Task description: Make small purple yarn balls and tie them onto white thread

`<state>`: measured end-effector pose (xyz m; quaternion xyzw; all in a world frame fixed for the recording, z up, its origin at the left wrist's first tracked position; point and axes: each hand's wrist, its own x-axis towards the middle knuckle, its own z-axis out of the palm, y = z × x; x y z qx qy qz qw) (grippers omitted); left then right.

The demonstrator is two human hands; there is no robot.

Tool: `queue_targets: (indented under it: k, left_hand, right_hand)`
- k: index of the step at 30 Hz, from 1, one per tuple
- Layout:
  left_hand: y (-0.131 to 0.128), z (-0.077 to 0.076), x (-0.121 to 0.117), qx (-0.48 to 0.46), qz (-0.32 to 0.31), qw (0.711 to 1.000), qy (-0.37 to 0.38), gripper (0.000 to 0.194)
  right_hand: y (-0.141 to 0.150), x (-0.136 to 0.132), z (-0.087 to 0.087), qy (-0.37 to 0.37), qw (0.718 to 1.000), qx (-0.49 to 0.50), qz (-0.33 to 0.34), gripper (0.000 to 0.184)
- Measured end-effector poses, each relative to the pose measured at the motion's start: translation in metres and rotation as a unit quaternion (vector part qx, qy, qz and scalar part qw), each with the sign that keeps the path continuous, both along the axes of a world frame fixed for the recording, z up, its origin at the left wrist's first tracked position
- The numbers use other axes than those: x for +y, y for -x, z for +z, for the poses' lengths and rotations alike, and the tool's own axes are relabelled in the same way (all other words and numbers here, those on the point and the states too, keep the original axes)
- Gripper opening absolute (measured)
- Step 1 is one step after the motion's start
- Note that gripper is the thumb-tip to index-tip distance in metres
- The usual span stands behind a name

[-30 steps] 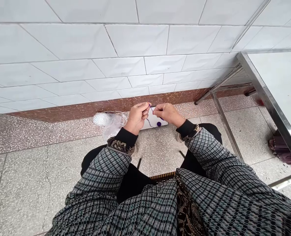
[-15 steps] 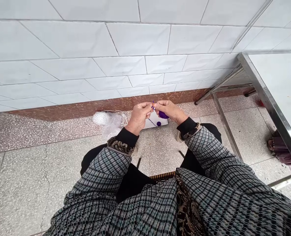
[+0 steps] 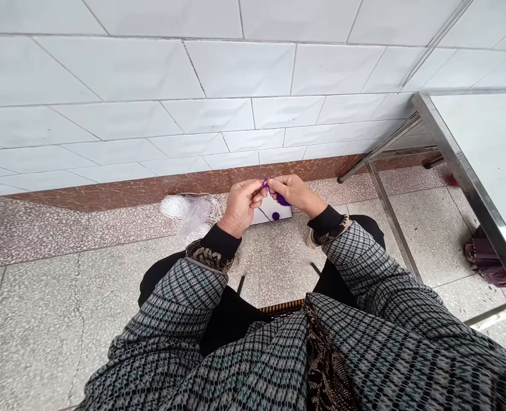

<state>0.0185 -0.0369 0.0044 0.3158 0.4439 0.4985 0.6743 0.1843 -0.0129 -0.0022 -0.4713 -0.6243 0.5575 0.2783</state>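
Observation:
My left hand pinches purple yarn between thumb and forefinger, its other fingers curled in. Close by on the right, my right hand is closed on the same yarn, fingertips almost meeting the left ones. A bunched purple yarn piece hangs below the right fingers. Whether a slim hook is in the grip is too small to tell. Below the hands, a small purple yarn ball lies on a white board, with a strand running up to the left from it.
A white yarn ball and a clear plastic bag lie on the speckled floor left of my hands. The tiled wall rises ahead. A metal-framed table stands at right, with dark cloth beneath it.
The fingertips have shifted slightly, and a purple loop now shows between them. A small white spot near the right fingertips is no longer visible. The arms have hardly moved.

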Motion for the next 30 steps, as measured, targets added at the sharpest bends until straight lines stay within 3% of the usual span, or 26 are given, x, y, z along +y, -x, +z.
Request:
queue_targets:
  k: [4,19,30]
  left_hand:
    - [0.003,0.000,0.000,0.005,-0.019,1.000,-0.020,0.015]
    - [0.019,-0.002,0.008,0.175,-0.108,0.967,-0.149,0.021]
    - [0.021,0.002,0.010,0.246,-0.109,0.945,-0.187,0.009]
  right_hand:
    - [0.000,-0.002,0.003,-0.016,1.000,-0.004,0.014,0.046]
    - [-0.002,-0.005,0.017,-0.026,0.996,-0.090,0.007,0.043]
    - [-0.003,-0.007,0.017,-0.016,0.997,-0.077,0.002,0.043]
